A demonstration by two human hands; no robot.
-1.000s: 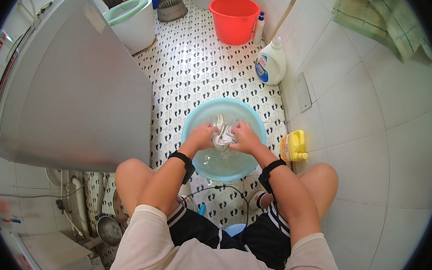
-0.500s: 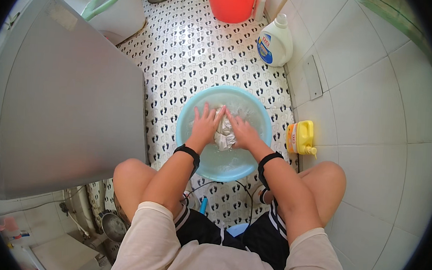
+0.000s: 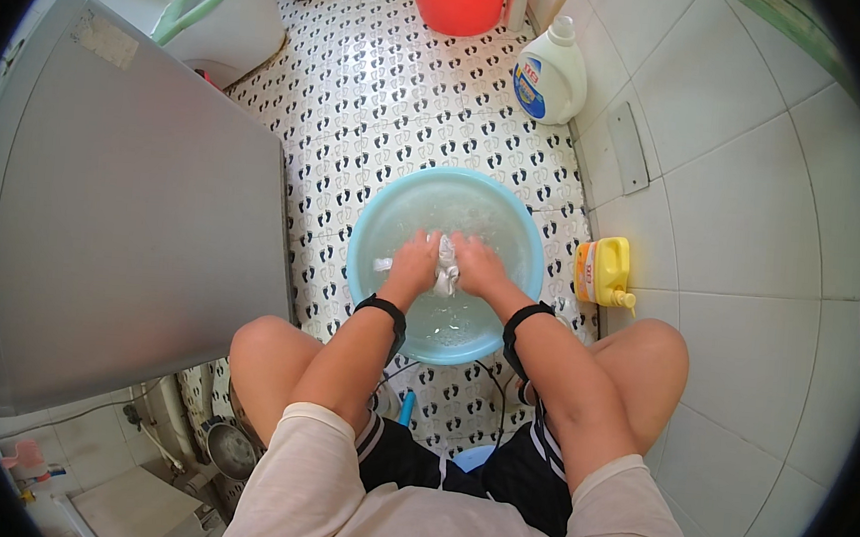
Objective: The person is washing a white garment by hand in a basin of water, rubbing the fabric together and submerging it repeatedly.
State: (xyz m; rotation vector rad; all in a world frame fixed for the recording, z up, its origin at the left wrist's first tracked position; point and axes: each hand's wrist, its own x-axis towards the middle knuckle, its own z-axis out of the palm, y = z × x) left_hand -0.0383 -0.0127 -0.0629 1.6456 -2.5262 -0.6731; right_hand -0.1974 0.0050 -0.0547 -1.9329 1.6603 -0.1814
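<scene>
A light blue round basin [image 3: 356, 288] of cloudy, sudsy water stands on the floor between my legs. Over its middle, my left hand [image 3: 415, 266] and my right hand [image 3: 477, 266] are closed on a wet whitish cloth [image 3: 447, 270]. The bunched cloth shows between the two hands, and its ends are hidden in the fists. A small pale piece [image 3: 382, 264] sticks out at the left of my left hand; I cannot tell if it belongs to the cloth. Black bands circle both wrists.
A yellow pump bottle [image 3: 604, 271] stands right of the basin by the tiled wall. Farther off are a white detergent jug [image 3: 551, 72] and a red bucket [image 3: 458, 1]. A large grey appliance [image 3: 145, 209] fills the left, with a white toilet [image 3: 228, 20] behind it.
Both hands have gone from spread fingers over the cloth to closed fists around it. The cloth is now gathered into a narrower bunch between them.
</scene>
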